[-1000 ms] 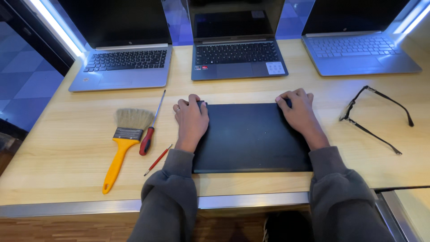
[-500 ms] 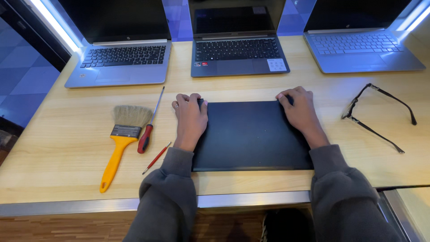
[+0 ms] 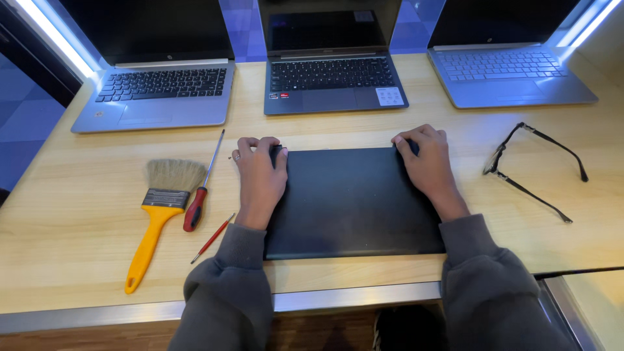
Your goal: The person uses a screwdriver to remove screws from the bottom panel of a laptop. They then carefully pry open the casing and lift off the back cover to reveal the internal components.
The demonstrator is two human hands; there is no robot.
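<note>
Surface (image 3: 78, 214) of pale wood carries everything here, with a metal strip along its near edge. Beyond the hands, three open laptops stand in a row: a silver one (image 3: 156, 97) past the left hand, a dark grey one (image 3: 331, 81) straight ahead between the hands, and another silver one (image 3: 507, 75) past the right hand. Between the hands lies the closed black laptop (image 3: 354, 201), flat and lid-down, or possibly base-up; its upper face is plain and no screws or openings can be made out. The left hand (image 3: 260, 175) rests with fingers curled over the far left corner, the right hand (image 3: 426, 162) likewise over the far right corner, both gripping the far edge rather than lying spread. Judging by this, the black laptop is still shut and whole, and nothing has been opened or removed. Well to the right of the right hand lie unfolded black spectacles (image 3: 533, 169). Left of the left hand lie a yellow-handled paintbrush (image 3: 156, 221), a red-handled screwdriver (image 3: 201, 188) just beside it, and a thin red tool (image 3: 213, 238) nearest the left sleeve, all untouched.
</note>
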